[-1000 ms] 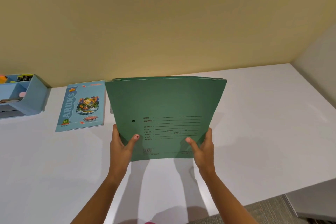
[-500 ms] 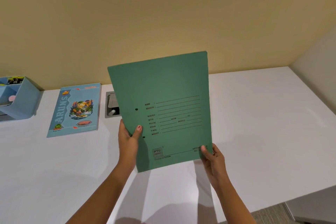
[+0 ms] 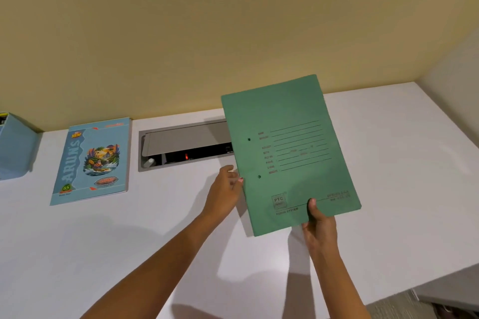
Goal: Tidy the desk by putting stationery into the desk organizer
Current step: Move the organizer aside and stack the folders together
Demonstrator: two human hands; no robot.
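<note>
Far left of the cable hatch, at the frame edge: pale blue desk organizer (image 3: pixel 15 147), only its near wall and corner in view, contents mostly cut off. Standing on the white desk (image 3: pixel 129 241), against the yellow wall (image 3: pixel 207 21).

Just left of the hatch, apart from it: blue "Arun's" notebook (image 3: pixel 92 160), lying flat, cover up, spine toward the organizer, slightly tilted.

Grey cable hatch (image 3: pixel 181 145) sunk into the desk by the wall, flap raised, a small red light in the dark slot beneath; right end hidden behind the folder.

Just in front of the hatch's right end: left hand (image 3: pixel 225 193), fingers loosely curled and a little spread, fingertips at the left edge of the green file folder (image 3: pixel 287 153). Touching or just off that edge: cannot tell; no firm pinch visible.

Right of the hatch, overlapping its end: the folder itself, held up off the desk, front cover with printed form lines and "PTC" mark facing the camera, top corner leaning right, two punched holes near its left edge.

Further right and nearer than the hatch: right hand (image 3: pixel 320 225), pinching the folder's bottom edge, thumb pressed on the front cover, other fingers hidden behind.
</note>
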